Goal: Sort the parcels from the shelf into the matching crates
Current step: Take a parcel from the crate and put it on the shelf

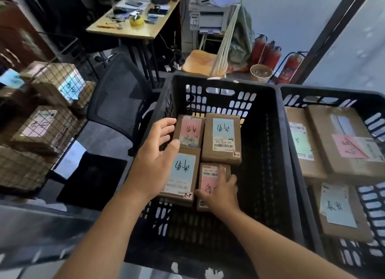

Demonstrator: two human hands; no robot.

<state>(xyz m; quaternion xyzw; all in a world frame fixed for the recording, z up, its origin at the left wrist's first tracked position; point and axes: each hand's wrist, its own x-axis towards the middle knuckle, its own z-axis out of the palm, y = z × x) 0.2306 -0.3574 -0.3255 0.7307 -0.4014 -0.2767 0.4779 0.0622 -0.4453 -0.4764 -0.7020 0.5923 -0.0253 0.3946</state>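
From my head view, my right hand (221,188) rests flat on a pink-labelled parcel (208,180) near the front of the black crate (268,153), fingers (231,179) relaxed. My left hand (155,153) hovers spread over the blue-labelled parcel (184,174) beside it.

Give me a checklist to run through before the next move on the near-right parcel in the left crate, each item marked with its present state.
1. Right hand on the near-right pink-label parcel: ok, fingers lie on its top.
2. Firm grip on that parcel: cannot tell, the palm hides its near end.
3. Left hand free: ok, it hovers open over the blue-label parcel, holding nothing.
4. Parcels lie flat in the left crate: ok, four lie label-up, packed side by side.
5. Labels match within this crate: cannot tell; two are blue, two pink, and the handwriting is not readable enough.
6. Room left in the crate: ok, bare floor shows to the parcels' right.
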